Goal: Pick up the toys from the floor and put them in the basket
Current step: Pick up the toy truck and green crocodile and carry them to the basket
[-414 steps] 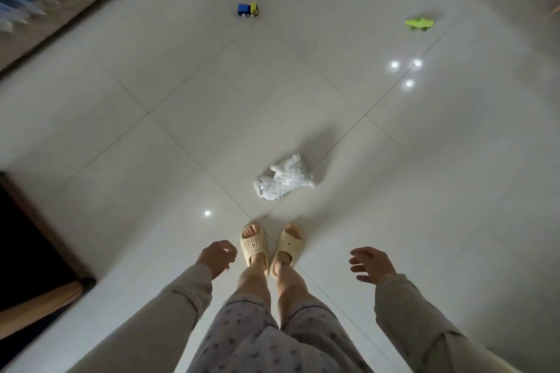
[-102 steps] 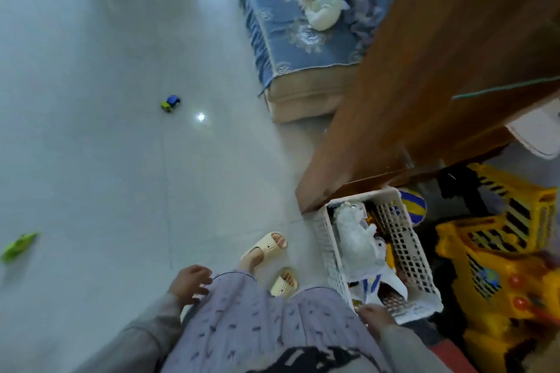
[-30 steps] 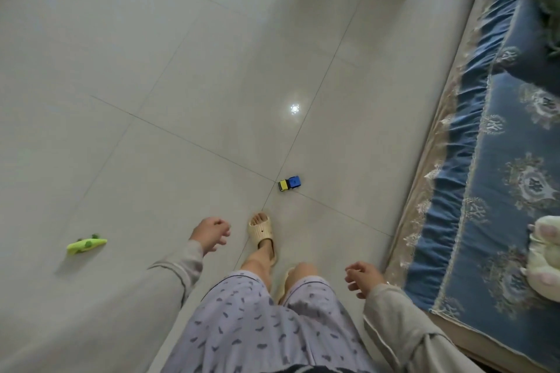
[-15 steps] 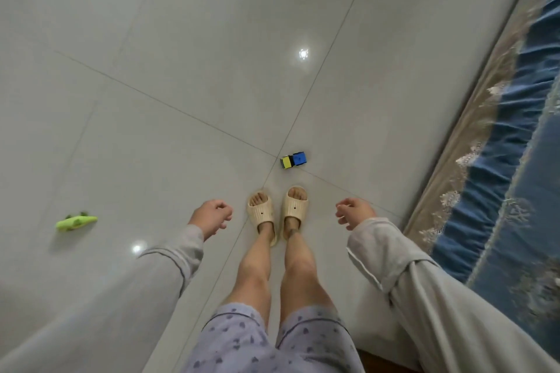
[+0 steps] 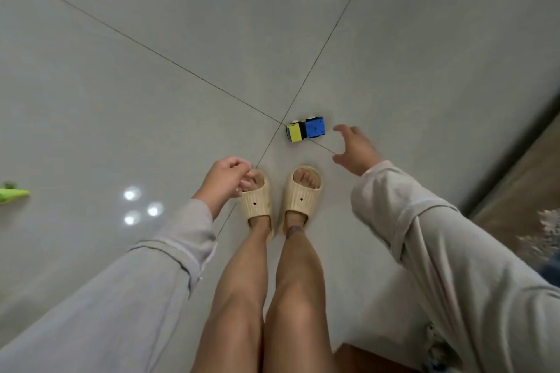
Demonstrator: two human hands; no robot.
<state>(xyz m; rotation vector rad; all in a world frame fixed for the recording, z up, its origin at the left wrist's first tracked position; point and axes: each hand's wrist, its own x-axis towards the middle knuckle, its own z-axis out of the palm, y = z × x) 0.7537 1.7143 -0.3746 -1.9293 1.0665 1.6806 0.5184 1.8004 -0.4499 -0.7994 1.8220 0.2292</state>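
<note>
A small blue and yellow toy truck [image 5: 305, 129] lies on the pale tiled floor just ahead of my feet. My right hand [image 5: 357, 148] is stretched out beside it on the right, fingers spread, a short gap from the truck and holding nothing. My left hand [image 5: 225, 179] hangs over my left slipper with its fingers loosely curled and nothing in it. A green toy [image 5: 12, 193] lies at the far left edge of the floor. The basket is out of view.
My feet in cream slippers [image 5: 280, 198] stand together just behind the truck. The edge of a bed with a blue cover and brown trim [image 5: 521, 191] runs along the right side. Glossy tiles [image 5: 181, 24] spread ahead and to the left.
I have bent lower, so the floor looks closer. My right hand has reached forward and opened beside the truck. My left hand has drifted right over my slipper.
</note>
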